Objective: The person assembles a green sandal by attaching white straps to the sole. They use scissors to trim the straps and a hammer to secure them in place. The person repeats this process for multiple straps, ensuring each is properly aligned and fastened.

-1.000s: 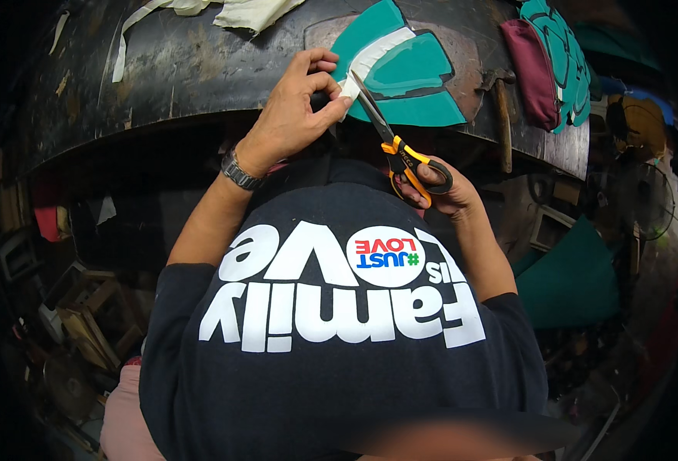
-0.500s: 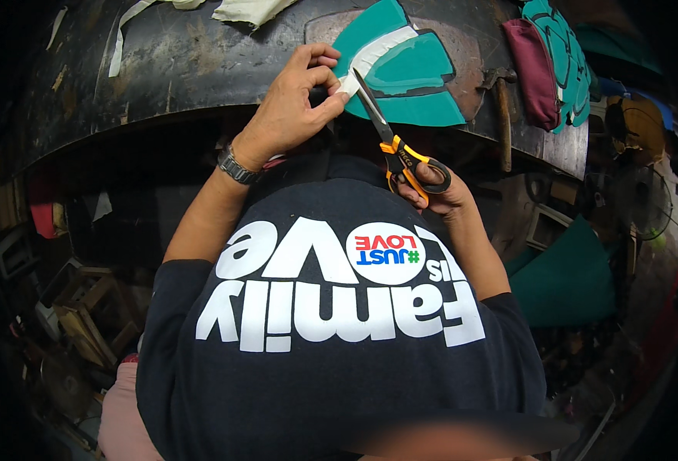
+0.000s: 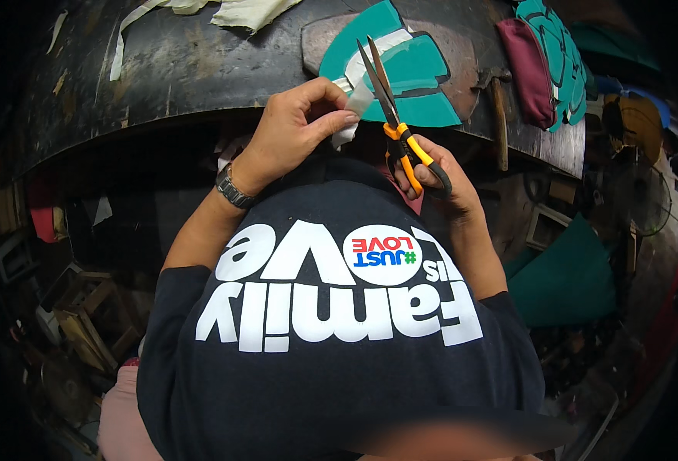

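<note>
My left hand [image 3: 302,129] pinches a white strip [image 3: 356,104] of thin tape or fabric between thumb and forefinger. Its end hangs below the pinch. In my right hand [image 3: 440,175] are scissors [image 3: 395,123] with orange and black handles, their dark blades slightly apart and pointing away from me. The blades lie over a green curved piece [image 3: 408,69] made of dark-edged panels. A white band [image 3: 385,44] runs along one seam of that piece. The green piece rests on a brownish slab [image 3: 319,48] on the dark workbench.
A hammer [image 3: 500,115] lies to the right, its handle over the bench's front edge. Past it sits a stack of green pieces [image 3: 550,54] beside a maroon piece [image 3: 527,73]. Pale scraps [image 3: 250,11] lie at the far left. Green sheet material [image 3: 569,269] is down at the right.
My left hand has drawn back slightly toward me, now with the strip's loose end lifted. The scissors have moved up and across the green piece, away from the strip's earlier end.
</note>
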Tool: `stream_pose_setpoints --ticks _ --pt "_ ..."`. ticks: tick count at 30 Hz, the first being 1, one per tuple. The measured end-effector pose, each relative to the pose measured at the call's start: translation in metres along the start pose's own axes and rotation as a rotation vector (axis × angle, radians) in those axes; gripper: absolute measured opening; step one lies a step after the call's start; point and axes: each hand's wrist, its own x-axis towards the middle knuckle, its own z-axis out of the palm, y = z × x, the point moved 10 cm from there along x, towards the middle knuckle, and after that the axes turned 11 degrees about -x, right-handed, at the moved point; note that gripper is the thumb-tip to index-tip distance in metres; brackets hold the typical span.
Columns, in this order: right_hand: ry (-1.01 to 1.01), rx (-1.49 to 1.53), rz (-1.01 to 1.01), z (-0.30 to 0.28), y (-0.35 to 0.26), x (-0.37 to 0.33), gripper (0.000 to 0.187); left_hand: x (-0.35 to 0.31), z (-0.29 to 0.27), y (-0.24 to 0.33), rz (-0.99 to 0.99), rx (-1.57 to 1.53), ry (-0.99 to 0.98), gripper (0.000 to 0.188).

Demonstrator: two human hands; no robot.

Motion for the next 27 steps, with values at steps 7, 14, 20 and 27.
stream_pose_setpoints --ticks 7,14,20,27 --pt "-0.110 -0.054 0.070 0.006 0.011 -0.005 0.044 0.000 -0.012 -0.008 -0.067 -0.054 0.068 0.020" --pt "-0.091 -0.081 0.079 0.010 0.008 -0.005 0.034 0.004 -0.015 -0.005 0.036 -0.114 0.129 0.018" --pt "-0.086 -0.100 0.101 0.012 0.005 0.000 0.034 0.001 -0.016 0.006 0.106 -0.093 0.120 0.016" --pt "-0.082 -0.091 0.095 0.011 0.005 0.003 0.037 0.000 -0.018 -0.002 0.016 -0.147 0.081 0.011"
